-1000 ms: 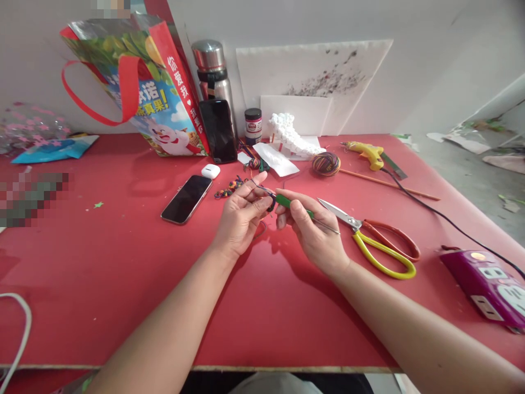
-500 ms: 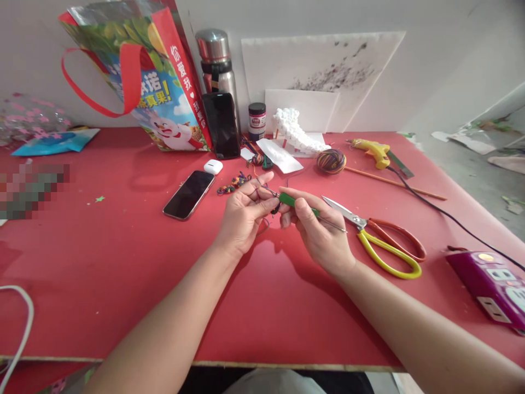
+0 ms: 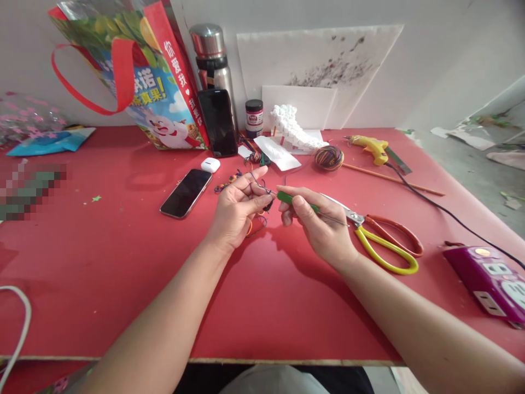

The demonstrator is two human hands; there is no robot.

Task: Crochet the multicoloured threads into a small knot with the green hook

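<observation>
My right hand (image 3: 314, 219) is closed around a crochet hook (image 3: 293, 200) with a green handle. The hook's metal tip points left toward the yarn at my left hand (image 3: 241, 210). Thumb and fingers of that hand pinch a small dark piece of crochet (image 3: 268, 206), and dark yarn runs over the raised index finger. Orange and dark yarn loops (image 3: 257, 225) hang below the piece. Behind the left fingers lies a multicoloured crocheted strip (image 3: 229, 181), partly hidden. A ball of variegated yarn (image 3: 328, 158) rests farther back.
Scissors (image 3: 383, 241) lie right of my right hand. A phone (image 3: 186, 192) and white earbud case (image 3: 210, 164) lie to the left. At the back stand a bag (image 3: 164, 117), a steel flask (image 3: 213, 60) and a jar (image 3: 254, 117). A glue gun (image 3: 371, 149) and purple box (image 3: 488, 282) are right.
My left hand has shifted slightly left, widening the gap to my right hand. More of the orange yarn loop shows below it. The whole view has shifted a little.
</observation>
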